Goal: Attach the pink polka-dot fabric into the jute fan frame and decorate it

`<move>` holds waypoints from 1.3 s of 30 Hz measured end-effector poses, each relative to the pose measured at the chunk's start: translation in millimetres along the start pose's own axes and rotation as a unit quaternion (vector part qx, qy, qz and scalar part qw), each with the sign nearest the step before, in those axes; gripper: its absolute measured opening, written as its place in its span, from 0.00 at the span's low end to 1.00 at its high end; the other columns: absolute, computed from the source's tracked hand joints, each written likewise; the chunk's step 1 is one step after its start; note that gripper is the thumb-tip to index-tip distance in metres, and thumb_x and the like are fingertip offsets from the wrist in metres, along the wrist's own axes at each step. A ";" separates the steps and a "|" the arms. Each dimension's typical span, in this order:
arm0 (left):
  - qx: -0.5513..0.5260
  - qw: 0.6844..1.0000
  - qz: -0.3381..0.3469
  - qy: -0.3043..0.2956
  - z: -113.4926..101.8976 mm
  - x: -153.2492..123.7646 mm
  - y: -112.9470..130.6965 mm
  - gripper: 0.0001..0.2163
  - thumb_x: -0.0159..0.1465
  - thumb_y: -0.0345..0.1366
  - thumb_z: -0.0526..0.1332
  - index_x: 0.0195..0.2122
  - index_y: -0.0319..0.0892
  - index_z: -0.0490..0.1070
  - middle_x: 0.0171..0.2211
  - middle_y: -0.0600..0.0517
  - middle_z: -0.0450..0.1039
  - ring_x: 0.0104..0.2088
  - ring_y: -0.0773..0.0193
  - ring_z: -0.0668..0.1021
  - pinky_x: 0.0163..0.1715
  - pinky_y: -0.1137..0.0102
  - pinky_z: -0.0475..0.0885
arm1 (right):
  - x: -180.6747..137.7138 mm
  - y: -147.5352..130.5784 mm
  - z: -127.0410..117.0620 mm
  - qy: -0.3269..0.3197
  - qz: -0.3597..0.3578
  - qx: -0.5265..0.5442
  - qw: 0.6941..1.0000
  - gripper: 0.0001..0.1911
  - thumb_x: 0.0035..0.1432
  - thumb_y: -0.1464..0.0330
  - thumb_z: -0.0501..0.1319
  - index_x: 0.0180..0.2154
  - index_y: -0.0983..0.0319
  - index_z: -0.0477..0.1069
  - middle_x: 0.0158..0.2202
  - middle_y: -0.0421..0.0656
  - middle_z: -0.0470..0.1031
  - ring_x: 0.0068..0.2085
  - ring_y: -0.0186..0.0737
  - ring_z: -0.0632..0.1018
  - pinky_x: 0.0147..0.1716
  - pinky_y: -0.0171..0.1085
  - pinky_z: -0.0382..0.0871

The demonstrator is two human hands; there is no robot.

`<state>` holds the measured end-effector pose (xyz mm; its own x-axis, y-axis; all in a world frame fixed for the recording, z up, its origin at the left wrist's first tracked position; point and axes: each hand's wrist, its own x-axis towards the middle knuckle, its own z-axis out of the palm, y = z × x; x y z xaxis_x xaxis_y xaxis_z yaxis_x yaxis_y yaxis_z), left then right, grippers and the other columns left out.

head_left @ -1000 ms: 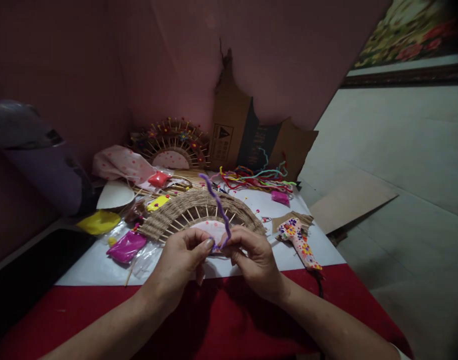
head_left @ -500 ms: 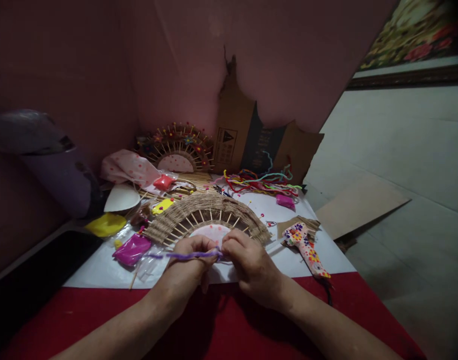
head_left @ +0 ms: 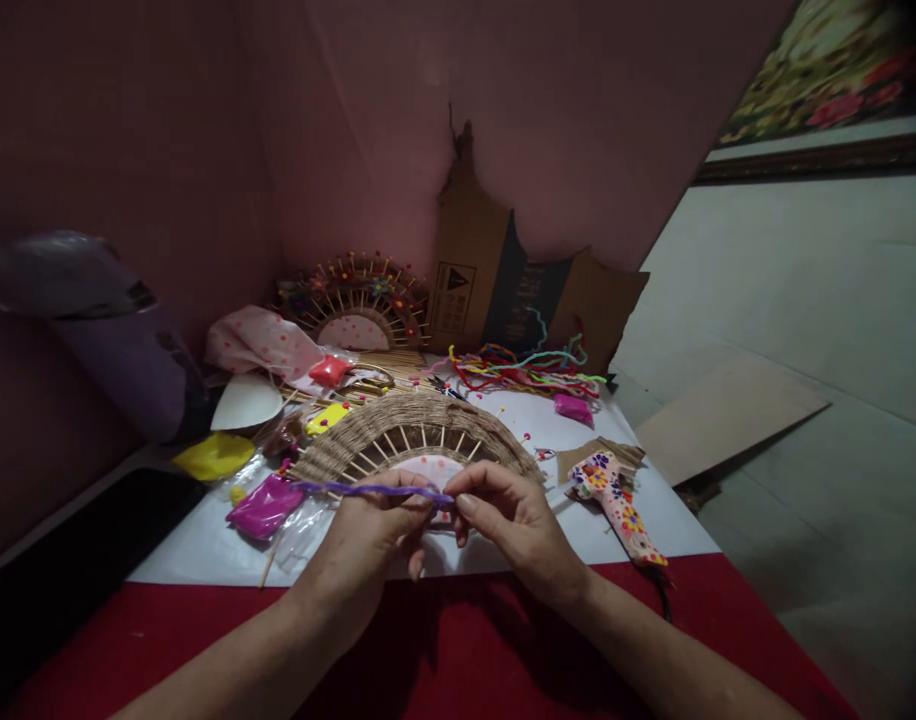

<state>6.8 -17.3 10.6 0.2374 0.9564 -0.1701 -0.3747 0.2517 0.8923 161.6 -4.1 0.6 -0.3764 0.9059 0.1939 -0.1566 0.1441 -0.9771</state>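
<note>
A purple pipe cleaner (head_left: 368, 489) lies almost level, its free end pointing left. My left hand (head_left: 375, 540) and my right hand (head_left: 510, 525) both pinch its right end, fingertips meeting near the middle. Right behind the hands lies a fan-shaped piece of woven jute and wooden sticks (head_left: 413, 435) with a pale pink centre, resting on white paper (head_left: 203, 545). Red cloth (head_left: 458, 650) covers the table under my forearms.
Clay packets in magenta (head_left: 265, 506), yellow (head_left: 214, 455) and red (head_left: 330, 371) lie to the left. A flower-painted glue gun (head_left: 619, 505) sits at the right. Coloured pipe cleaners (head_left: 525, 370), a second decorated fan (head_left: 360, 300) and cardboard (head_left: 503, 290) stand at the back.
The pipe cleaner, which stood upright a second ago, has swung down to the left and now lies level. Both hands have stayed pinched on its end.
</note>
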 end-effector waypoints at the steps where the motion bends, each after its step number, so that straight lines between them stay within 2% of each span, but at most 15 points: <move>1: -0.004 1.000 -0.001 -0.002 0.6 -0.3 0.8 0.05 0.49 0.32 0.65 0.23 0.38 0.69 0.18 0.54 0.72 0.13 0.75 0.65 0.12 0.80 0.60 | 0.9 -0.9 0.0 0.002 0.006 0.005 1.000 0.07 0.54 0.65 0.61 0.33 0.64 0.70 0.23 0.38 0.69 0.24 0.29 0.70 0.26 0.31 0.66; 11: 0.012 0.999 0.015 -0.026 -0.8 -0.7 -2.9 0.02 0.52 0.29 0.64 0.24 0.38 0.72 0.18 0.55 0.71 0.13 0.75 0.67 0.11 0.81 0.61 | 2.2 0.5 -1.1 0.018 0.039 0.040 0.998 0.09 0.50 0.66 0.65 0.27 0.65 0.70 0.21 0.36 0.67 0.21 0.25 0.67 0.23 0.29 0.60; 18: 0.019 1.000 0.004 -0.005 2.8 -4.2 -1.5 0.06 0.49 0.32 0.66 0.23 0.39 0.69 0.15 0.57 0.68 0.12 0.74 0.67 0.11 0.79 0.61 | 3.8 2.3 -2.8 -0.006 0.070 0.067 0.995 0.11 0.49 0.64 0.66 0.27 0.65 0.70 0.22 0.36 0.68 0.21 0.25 0.67 0.22 0.29 0.59; 24: 0.036 0.999 0.002 0.014 1.8 -3.2 -2.7 0.07 0.47 0.31 0.66 0.22 0.38 0.68 0.13 0.57 0.67 0.09 0.74 0.66 0.10 0.79 0.57 | 1.7 0.0 -0.6 0.015 0.080 0.043 0.996 0.12 0.46 0.64 0.68 0.25 0.65 0.70 0.21 0.36 0.67 0.20 0.25 0.65 0.20 0.29 0.58; 29: 0.019 1.000 -0.007 -0.008 3.5 -3.6 2.2 0.04 0.50 0.32 0.65 0.24 0.37 0.71 0.19 0.53 0.72 0.13 0.74 0.68 0.13 0.79 0.62 | 2.1 2.2 -0.2 0.024 0.062 0.046 0.997 0.13 0.50 0.62 0.65 0.26 0.65 0.69 0.21 0.36 0.68 0.20 0.26 0.66 0.21 0.29 0.61; 33: -0.002 1.000 -0.017 -0.020 4.4 -5.2 4.9 0.03 0.51 0.31 0.64 0.26 0.36 0.73 0.25 0.49 0.75 0.16 0.73 0.70 0.15 0.79 0.64 | 2.9 3.0 -0.9 0.029 0.075 0.091 0.993 0.13 0.52 0.60 0.63 0.29 0.64 0.68 0.23 0.37 0.70 0.20 0.26 0.68 0.20 0.28 0.63; 39: 0.011 1.000 -0.013 -0.015 4.8 -4.5 3.3 0.07 0.49 0.34 0.67 0.25 0.37 0.71 0.20 0.50 0.74 0.17 0.69 0.72 0.13 0.78 0.63 | 2.2 -1.4 -2.2 -0.013 0.131 0.156 0.979 0.11 0.48 0.65 0.67 0.27 0.66 0.69 0.23 0.37 0.71 0.20 0.25 0.68 0.20 0.27 0.63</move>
<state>8.9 -21.5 16.4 0.2739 0.9445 -0.1812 -0.3475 0.2729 0.8971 162.9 -1.4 2.2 -0.4635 0.8844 -0.0539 -0.3208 -0.2242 -0.9202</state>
